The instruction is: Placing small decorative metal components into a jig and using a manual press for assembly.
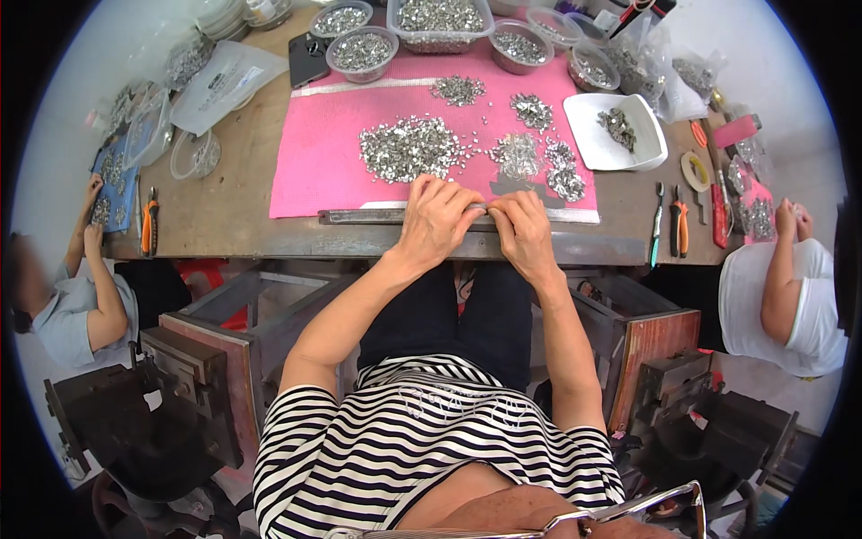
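Note:
My left hand (435,216) and my right hand (524,232) meet at the near edge of the table, fingers bent and thumbs almost touching. Both hands are closed in a pinch, and what lies between the fingertips is too small to name. Beneath them runs a long grey metal bar (364,216), parallel to the table edge. Just beyond my left hand a large heap of small shiny metal pieces (411,148) is spread on a pink mat (314,162). Smaller piles of metal pieces (564,172) and clear pieces (518,155) lie past my right hand.
A white tray (646,151) with metal pieces stands at the right. Clear tubs (363,54) of pieces line the back, near a dark phone (310,59). Orange-handled pliers (150,225) lie left; more pliers (680,229) and a tape roll (694,171) lie right. Two people work at the sides.

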Demonstrator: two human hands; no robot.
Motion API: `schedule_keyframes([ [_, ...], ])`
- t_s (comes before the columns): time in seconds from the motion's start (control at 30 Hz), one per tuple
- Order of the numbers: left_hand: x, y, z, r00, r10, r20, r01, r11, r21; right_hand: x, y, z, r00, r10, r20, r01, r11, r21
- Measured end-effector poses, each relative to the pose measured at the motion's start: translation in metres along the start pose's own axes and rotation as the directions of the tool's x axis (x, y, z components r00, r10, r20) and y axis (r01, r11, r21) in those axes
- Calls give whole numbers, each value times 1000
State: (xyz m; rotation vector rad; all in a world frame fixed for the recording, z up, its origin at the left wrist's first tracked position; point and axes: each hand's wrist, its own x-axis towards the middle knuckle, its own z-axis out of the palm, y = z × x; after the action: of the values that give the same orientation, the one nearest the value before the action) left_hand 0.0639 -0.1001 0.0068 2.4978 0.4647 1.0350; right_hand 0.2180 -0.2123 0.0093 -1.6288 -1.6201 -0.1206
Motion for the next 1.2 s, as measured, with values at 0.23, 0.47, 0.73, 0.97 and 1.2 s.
schedule_keyframes([
  [0.23, 28, -18, 0, 995, -62, 82, 49, 987, 155, 27, 18, 2, 995, 95, 39, -90, 990, -109],
  [0.47, 24, -22, -3, 915, -106, 389, 7, 968, 249, 29, 18, 12, 975, 29, 221, 51, 936, -349],
  [0.73, 14, -29, -19, 986, -94, 139, 102, 993, -55, 34, 14, -13, 990, 16, 142, 1, 993, -116],
  [0.97, 33, -36, -2, 1000, -22, 1, 21, 989, 148, 41, 25, 14, 992, 108, 62, -99, 987, -128],
  [1.2, 45, -47, 6, 991, 18, 131, -45, 977, 206, 44, 25, 23, 996, 79, 49, -65, 970, -234],
])
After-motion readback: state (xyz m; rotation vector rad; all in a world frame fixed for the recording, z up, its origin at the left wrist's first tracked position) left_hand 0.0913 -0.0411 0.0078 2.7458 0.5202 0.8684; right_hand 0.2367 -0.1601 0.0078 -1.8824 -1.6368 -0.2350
